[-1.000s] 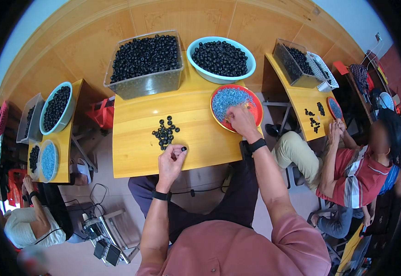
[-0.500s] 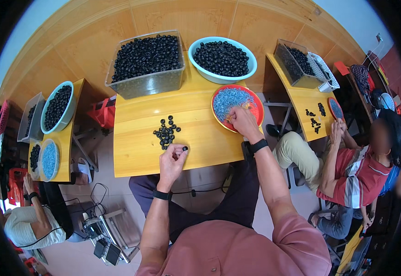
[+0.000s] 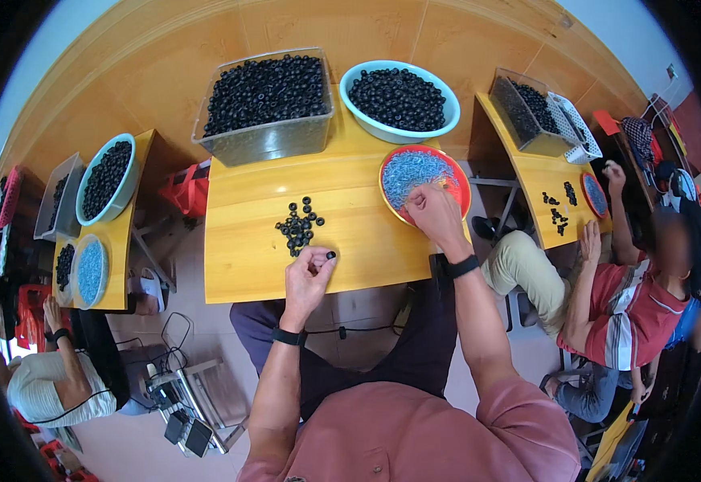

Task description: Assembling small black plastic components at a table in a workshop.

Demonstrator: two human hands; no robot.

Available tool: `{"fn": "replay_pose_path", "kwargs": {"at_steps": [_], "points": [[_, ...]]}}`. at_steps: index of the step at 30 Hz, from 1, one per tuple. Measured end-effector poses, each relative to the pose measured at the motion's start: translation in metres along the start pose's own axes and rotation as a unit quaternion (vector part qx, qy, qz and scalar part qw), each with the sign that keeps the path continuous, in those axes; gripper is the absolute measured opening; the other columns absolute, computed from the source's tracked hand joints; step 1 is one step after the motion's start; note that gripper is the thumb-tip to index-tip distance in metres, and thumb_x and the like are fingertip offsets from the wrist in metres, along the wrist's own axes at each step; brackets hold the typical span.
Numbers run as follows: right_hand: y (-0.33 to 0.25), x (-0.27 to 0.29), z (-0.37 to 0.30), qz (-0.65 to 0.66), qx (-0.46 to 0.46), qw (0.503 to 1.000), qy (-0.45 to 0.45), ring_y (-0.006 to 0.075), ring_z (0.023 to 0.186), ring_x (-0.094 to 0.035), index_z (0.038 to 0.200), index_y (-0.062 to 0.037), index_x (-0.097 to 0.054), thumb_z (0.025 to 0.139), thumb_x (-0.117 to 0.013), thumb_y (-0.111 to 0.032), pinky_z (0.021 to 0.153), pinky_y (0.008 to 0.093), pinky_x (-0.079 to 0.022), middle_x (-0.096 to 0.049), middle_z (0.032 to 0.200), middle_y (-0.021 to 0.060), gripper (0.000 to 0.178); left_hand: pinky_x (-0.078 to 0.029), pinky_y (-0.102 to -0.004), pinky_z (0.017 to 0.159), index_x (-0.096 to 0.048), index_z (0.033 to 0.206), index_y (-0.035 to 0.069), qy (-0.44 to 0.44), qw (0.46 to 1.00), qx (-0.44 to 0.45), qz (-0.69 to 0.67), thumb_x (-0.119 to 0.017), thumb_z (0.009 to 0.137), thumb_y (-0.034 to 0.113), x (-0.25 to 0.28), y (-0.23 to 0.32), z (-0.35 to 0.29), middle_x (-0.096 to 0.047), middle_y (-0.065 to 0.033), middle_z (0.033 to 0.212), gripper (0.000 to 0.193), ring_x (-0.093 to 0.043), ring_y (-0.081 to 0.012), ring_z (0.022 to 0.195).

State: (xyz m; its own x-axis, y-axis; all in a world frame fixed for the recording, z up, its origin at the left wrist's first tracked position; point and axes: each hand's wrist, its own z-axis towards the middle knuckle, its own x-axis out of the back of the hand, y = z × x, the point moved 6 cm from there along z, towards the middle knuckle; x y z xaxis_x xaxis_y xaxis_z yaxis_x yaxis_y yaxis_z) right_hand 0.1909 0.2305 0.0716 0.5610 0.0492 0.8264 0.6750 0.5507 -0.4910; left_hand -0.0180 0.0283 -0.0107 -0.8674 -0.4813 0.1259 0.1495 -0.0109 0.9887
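My left hand (image 3: 309,281) is closed in a pinch at the front of the yellow table (image 3: 238,229). Between its thumb and finger it holds a small black round part (image 3: 330,255). Just beyond lies a loose cluster of similar black parts (image 3: 298,229), several with a hole in the middle. My right hand (image 3: 440,215) is over the near side of a red bowl (image 3: 465,193). Its fingers are pressed together; what they hold, if anything, cannot be made out. Thin blue pieces (image 3: 415,173) fill the bowl's far left part, with bare red showing on the right.
A clear plastic bin (image 3: 274,145) and a light blue basin (image 3: 403,136), both heaped with black parts, stand at the table's back. Similar tables flank mine: a co-worker (image 3: 620,309) sits on the right, another (image 3: 65,377) on the left. A metal stand (image 3: 194,410) is on the floor.
The whole view has shifted slightly. My left hand keeps its pinch on the black part, and my right hand stays at the bowl. The right co-worker's hands have parted, one rising toward the back.
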Motion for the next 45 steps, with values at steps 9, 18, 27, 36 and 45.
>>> {"fn": "replay_pose_path", "kwargs": {"at_steps": [9, 18, 27, 36, 45], "points": [[-0.109, -0.059, -0.067, 0.135, 0.171, 0.976, -0.007, 0.0294, 0.074, -0.065, 0.093, -0.009, -0.066, 0.077, -0.077, -0.016, 0.067, 0.0408, -0.051, -0.068, 0.087, 0.0058, 0.02, -0.051, -0.0228, 0.068, -0.055, 0.113, 0.003, -0.014, 0.986, 0.046, -0.16, -0.064, 0.098, 0.001, -0.001, -0.009, 0.006, -0.072, -0.0049, 0.086, 0.018, -0.067, -0.0097, 0.078], [-0.118, -0.073, -0.072, 0.156, 0.17, 0.973, -0.003, 0.0293, 0.072, -0.063, 0.094, -0.0102, -0.066, 0.079, -0.077, -0.015, 0.066, 0.0408, -0.051, -0.067, 0.086, 0.0051, 0.019, -0.05, -0.0207, 0.068, -0.058, 0.11, 0.002, -0.012, 0.983, 0.049, -0.179, -0.067, 0.096, -0.001, 0.002, -0.005, 0.008, -0.069, -0.0021, 0.087, 0.018, -0.065, -0.0065, 0.076], [-0.12, -0.071, -0.074, 0.144, 0.198, 0.969, 0.022, 0.0306, 0.072, -0.062, 0.094, -0.0088, -0.067, 0.083, -0.074, -0.014, 0.067, 0.0414, -0.05, -0.066, 0.085, 0.0072, 0.014, -0.05, -0.0204, 0.069, -0.059, 0.107, 0.002, 0.006, 0.984, 0.038, -0.172, -0.068, 0.095, 0.0, 0.002, -0.005, 0.007, -0.07, -0.0018, 0.088, 0.015, -0.063, -0.0053, 0.075], [-0.096, -0.09, -0.07, 0.167, 0.144, 0.975, 0.028, 0.0331, 0.08, -0.063, 0.093, -0.0043, -0.066, 0.086, -0.07, -0.011, 0.072, 0.0444, -0.05, -0.064, 0.085, 0.012, 0.01, -0.051, -0.0211, 0.077, -0.066, 0.105, -0.001, 0.064, 0.997, 0.0, -0.034, -0.073, 0.092, 0.0, 0.006, 0.003, 0.001, -0.069, -0.0017, 0.091, 0.015, -0.062, -0.0054, 0.082], [-0.095, -0.093, -0.072, 0.142, 0.164, 0.975, 0.041, 0.0336, 0.078, -0.062, 0.088, -0.0037, -0.063, 0.085, -0.07, -0.006, 0.071, 0.045, -0.049, -0.059, 0.08, 0.0127, 0.008, -0.053, -0.0224, 0.079, -0.066, 0.107, -0.002, 0.041, 0.998, -0.003, -0.042, -0.073, 0.092, -0.001, 0.002, 0.007, 0.0, -0.071, -0.0036, 0.093, 0.017, -0.064, -0.0062, 0.084]]}}
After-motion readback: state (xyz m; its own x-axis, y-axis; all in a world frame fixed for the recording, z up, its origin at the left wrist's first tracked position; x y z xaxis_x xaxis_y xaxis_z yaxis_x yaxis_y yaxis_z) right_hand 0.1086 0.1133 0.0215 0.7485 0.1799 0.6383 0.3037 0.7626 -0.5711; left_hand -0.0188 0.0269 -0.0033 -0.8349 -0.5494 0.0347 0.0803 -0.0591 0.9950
